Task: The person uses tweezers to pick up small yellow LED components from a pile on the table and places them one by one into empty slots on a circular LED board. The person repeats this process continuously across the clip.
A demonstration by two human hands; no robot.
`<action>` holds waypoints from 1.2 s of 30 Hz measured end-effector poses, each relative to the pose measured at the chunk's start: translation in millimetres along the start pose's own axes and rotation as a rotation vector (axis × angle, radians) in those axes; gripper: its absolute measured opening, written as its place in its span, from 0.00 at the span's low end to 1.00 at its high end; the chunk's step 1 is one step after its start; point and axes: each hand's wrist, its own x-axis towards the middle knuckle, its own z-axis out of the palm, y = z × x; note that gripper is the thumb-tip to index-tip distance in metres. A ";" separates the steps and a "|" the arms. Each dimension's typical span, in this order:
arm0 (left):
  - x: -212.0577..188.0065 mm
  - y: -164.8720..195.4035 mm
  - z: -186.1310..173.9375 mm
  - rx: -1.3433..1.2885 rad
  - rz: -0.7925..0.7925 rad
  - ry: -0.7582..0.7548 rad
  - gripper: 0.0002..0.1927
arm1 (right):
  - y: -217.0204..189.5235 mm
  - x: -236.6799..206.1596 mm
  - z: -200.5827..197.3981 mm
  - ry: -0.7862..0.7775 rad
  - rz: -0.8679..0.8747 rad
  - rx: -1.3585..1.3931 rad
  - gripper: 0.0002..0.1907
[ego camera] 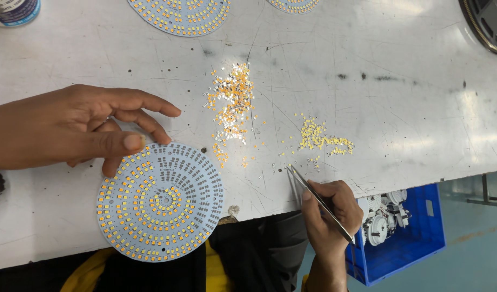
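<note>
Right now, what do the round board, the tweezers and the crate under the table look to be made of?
Round board: a rigid white-coated circuit disc, matte, with rings of small yellow chips; its core cannot be told. Tweezers in the right hand: probably steel, going by the thin, grey, glinting blades. Crate: likely moulded plastic, uniformly blue with a slight sheen. The left hand touches the board's edge.

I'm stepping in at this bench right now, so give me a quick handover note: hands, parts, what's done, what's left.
Left hand: fingertips rest on the upper left edge of the round LED board, steadying it on the white table.
Right hand: holds tweezers, tips near the table edge, below the small yellow chip pile.
A larger orange and silver chip pile lies above the board.
Done: the board's left and lower pads are populated.
Left: its upper right sector shows bare pads.
</note>
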 end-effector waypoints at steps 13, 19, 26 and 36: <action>-10.0 10.1 2.1 0.001 0.112 0.042 0.42 | -0.7 -0.9 -4.6 -0.042 -0.008 -0.005 0.06; -18.2 20.4 1.8 -0.090 0.177 0.013 0.41 | 0.9 -5.4 -5.0 -0.030 0.035 -0.004 0.05; -25.1 17.1 1.6 -0.080 0.216 0.042 0.41 | -24.7 -24.0 16.5 -0.078 -0.076 0.177 0.03; -23.3 -1.8 2.6 -0.077 0.381 0.052 0.38 | -58.3 -42.7 32.8 -0.303 -0.289 0.216 0.06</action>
